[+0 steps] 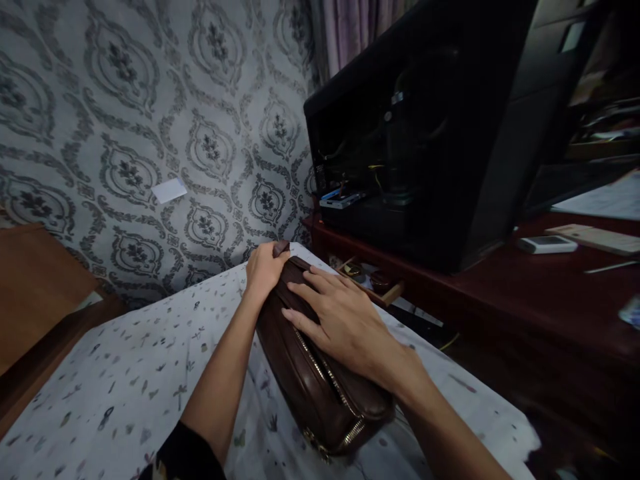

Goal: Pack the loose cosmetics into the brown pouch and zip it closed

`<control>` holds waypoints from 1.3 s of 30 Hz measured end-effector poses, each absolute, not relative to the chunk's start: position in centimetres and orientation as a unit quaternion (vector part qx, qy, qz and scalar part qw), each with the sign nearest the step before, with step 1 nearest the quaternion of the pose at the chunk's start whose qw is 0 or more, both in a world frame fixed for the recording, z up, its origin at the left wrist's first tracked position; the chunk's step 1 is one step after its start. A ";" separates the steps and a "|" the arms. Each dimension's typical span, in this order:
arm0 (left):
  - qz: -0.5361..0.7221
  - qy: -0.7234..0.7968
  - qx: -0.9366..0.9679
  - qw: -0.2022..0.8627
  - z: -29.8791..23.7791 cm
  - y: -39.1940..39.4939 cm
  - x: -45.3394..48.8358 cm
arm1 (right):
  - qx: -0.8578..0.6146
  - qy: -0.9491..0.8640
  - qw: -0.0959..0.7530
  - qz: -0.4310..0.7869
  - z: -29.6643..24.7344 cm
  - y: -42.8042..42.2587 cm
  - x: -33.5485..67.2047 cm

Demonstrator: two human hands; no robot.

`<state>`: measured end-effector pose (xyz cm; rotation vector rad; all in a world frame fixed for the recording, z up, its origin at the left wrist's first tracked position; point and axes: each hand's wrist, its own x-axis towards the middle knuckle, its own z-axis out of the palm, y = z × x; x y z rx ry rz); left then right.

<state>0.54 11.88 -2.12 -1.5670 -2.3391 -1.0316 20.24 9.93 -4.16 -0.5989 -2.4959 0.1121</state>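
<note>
A dark brown leather bag (285, 347) with a brass-toothed zipper lies on a white printed bedsheet (140, 373). The near stretch of its zipper is parted, and what is inside cannot be seen. At the far end of the bag, my left hand (265, 267) is closed around a brown loop or strap. My right hand (345, 317) rests flat on the bag's upper side with its fingers spread, palm down and touching the leather.
To the right, a large black computer case (450, 133) stands on a dark red desk (500, 287). Below it an open drawer (387, 293) holds small items. A phone-like white device (547, 245) lies on the desk. Patterned wallpaper (210, 147) covers the wall ahead; brown wooden furniture (40, 287) stands left.
</note>
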 end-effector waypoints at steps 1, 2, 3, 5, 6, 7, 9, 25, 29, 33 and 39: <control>-0.345 -0.779 -0.519 0.077 -2.2 11.8 0.6 | -0.220 -0.931 0.288 0.040 -4.3 10.0 20.3; -0.346 -0.779 -0.517 0.080 -2.2 11.8 0.6 | -0.215 -0.930 0.295 0.038 -4.4 10.0 20.3; -0.349 -0.778 -0.516 0.083 -2.2 11.8 0.6 | -0.210 -0.930 0.301 0.038 -4.4 10.1 20.3; -0.356 -0.774 -0.516 0.084 -2.2 11.7 0.6 | -0.200 -0.928 0.310 0.039 -4.5 10.2 20.3; -0.361 -0.772 -0.517 0.083 -2.2 11.7 0.5 | -0.197 -0.928 0.312 0.040 -4.5 10.2 20.4; -0.368 -0.768 -0.519 0.081 -2.2 11.7 0.5 | -0.196 -0.929 0.312 0.042 -4.4 10.2 20.4; -0.383 -0.756 -0.527 0.071 -2.2 11.5 0.6 | -0.199 -0.931 0.303 0.047 -4.3 10.2 20.4; -0.360 -0.748 -0.556 0.030 -0.9 7.6 -2.7 | -0.204 -0.933 0.290 0.055 -4.3 9.5 21.4; -0.327 -0.779 -0.530 0.074 -1.0 6.5 -2.5 | -0.207 -0.934 0.285 0.060 -4.5 9.1 22.1; -0.312 -0.790 -0.516 0.111 -1.1 6.2 -1.4 | -0.207 -0.933 0.290 0.054 -4.6 9.0 22.0; -0.294 -0.792 -0.514 0.149 -0.5 5.9 -0.1 | -0.211 -0.929 0.298 0.055 -4.6 9.1 21.7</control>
